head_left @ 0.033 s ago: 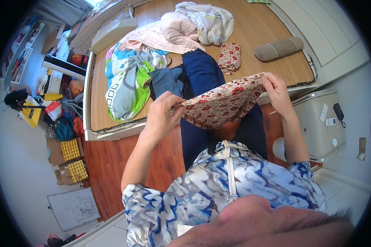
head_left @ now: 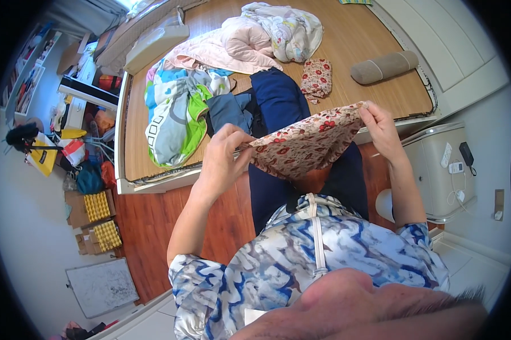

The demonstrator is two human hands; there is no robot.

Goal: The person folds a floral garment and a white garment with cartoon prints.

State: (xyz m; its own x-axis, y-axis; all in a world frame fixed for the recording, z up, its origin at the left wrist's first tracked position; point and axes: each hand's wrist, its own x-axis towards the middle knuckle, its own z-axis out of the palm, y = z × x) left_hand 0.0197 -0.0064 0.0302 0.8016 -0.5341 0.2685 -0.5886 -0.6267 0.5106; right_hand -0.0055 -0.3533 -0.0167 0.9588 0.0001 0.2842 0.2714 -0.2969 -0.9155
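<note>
Stretched between my hands, a beige cloth with red flowers (head_left: 309,144) hangs over my lap, its top edge slanting up to the right. My left hand (head_left: 226,150) pinches its left corner, thumb against fingers. The right corner is gripped by my right hand (head_left: 381,127), which is raised slightly higher. Beyond the cloth, on the bed, lies a folded bundle in the same flower print (head_left: 316,78). Dark navy folded clothing (head_left: 278,96) rests just behind the held cloth, beside a grey-blue folded garment (head_left: 231,113).
The low bed (head_left: 340,39) carries a grey and green printed cover (head_left: 176,124), a pink quilt (head_left: 241,42), a white patterned quilt (head_left: 295,31) and a brown bolster (head_left: 384,67). A pale suitcase (head_left: 431,170) with small devices stands right; cardboard boxes (head_left: 82,209) and bags are left.
</note>
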